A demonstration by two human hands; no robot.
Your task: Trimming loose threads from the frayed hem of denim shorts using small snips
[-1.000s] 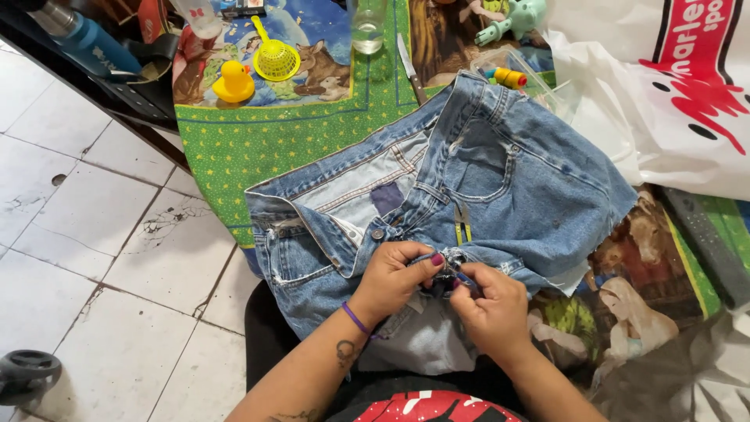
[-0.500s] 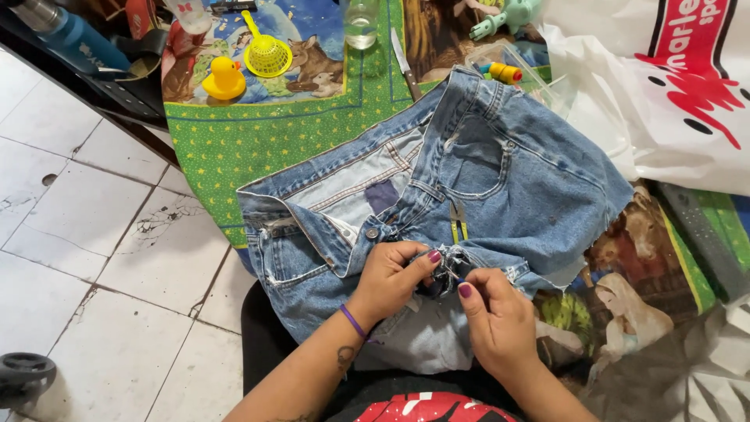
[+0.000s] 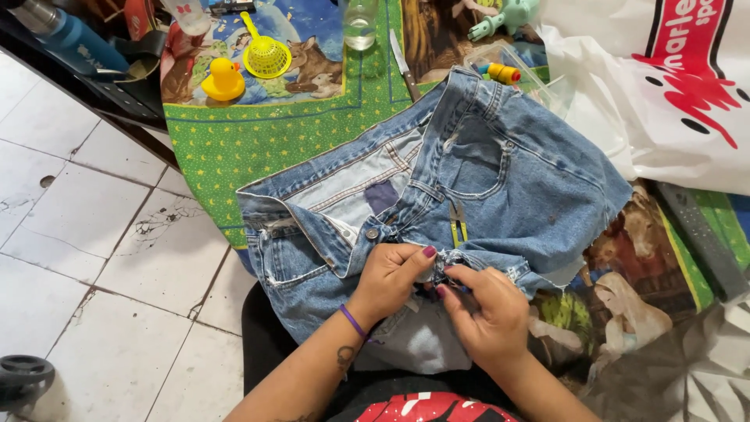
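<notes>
A pair of cut-off blue denim shorts (image 3: 500, 172) lies open on a table covered with a green patterned cloth (image 3: 234, 141). My left hand (image 3: 391, 277) pinches the frayed denim edge near the crotch seam. My right hand (image 3: 488, 312) pinches the same frayed edge just beside it, fingertips touching the fabric. A small yellow-handled tool (image 3: 457, 223) rests on the denim right above my hands. What is between my fingers besides fabric is hidden.
On the cloth sit a yellow rubber duck (image 3: 223, 80), a yellow strainer (image 3: 266, 55), a glass bottle (image 3: 359, 23) and a knife (image 3: 404, 66). A white and red plastic bag (image 3: 664, 86) lies at the right. Tiled floor (image 3: 86, 258) is on the left.
Both hands stay pinched on the frayed denim edge, with small finger shifts. The camera view has drifted slightly.
</notes>
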